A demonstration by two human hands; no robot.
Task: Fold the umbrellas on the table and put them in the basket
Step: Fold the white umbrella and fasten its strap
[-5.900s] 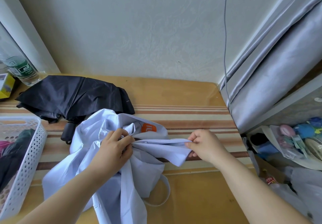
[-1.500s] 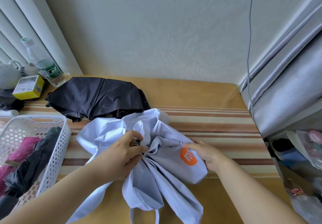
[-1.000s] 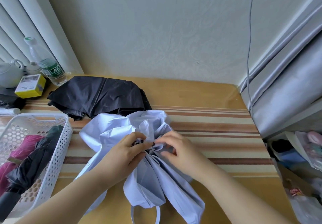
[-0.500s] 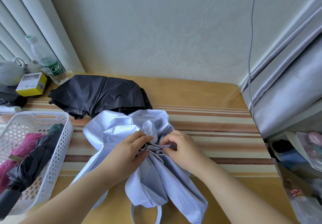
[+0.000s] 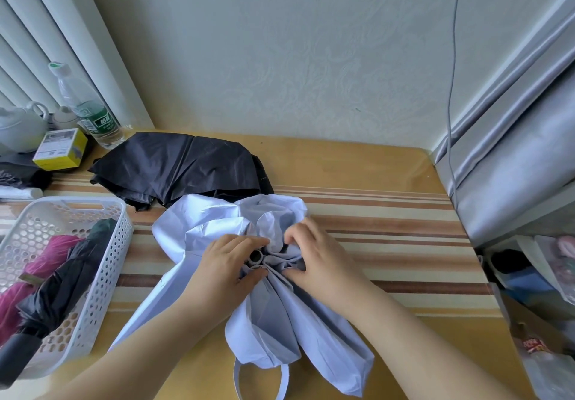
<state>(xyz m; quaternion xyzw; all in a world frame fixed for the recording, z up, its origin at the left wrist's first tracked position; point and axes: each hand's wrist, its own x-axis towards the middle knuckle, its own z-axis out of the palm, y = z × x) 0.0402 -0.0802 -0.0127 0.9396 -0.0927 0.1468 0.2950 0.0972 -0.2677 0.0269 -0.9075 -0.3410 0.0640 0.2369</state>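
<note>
Your left hand [image 5: 222,270] and right hand [image 5: 317,258] both pinch the pale umbrella [image 5: 273,312]; left of that grip, the basket [image 5: 102,278] holds a pink umbrella [image 5: 34,270] and a black umbrella [image 5: 67,287].

Home room, teapot [image 5: 18,128], water bottle [image 5: 87,110], curtain [image 5: 513,150], wallpapered wall [image 5: 295,57]

Umbrellas: four total. Two on surface [image 5: 357,169]: one pale blue umbrella [image 5: 199,222], one black umbrella [image 5: 174,166]. Two in basket [image 5: 102,278]: one magenta umbrella [image 5: 37,262], one dark folded umbrella [image 5: 62,287].
Basket: one, white, perforated.
Hands: two, left hand [image 5: 224,272], right hand [image 5: 320,262], both on pale blue fabric.
Bottle [image 5: 87,110]: one, clear, green label.
Yellow box [image 5: 60,149]: one.
Teapot [image 5: 20,125]: one, white.
Hanging cable [image 5: 452,72]: one.
Wrist strap loop [image 5: 239,384]: one, near edge.
</note>
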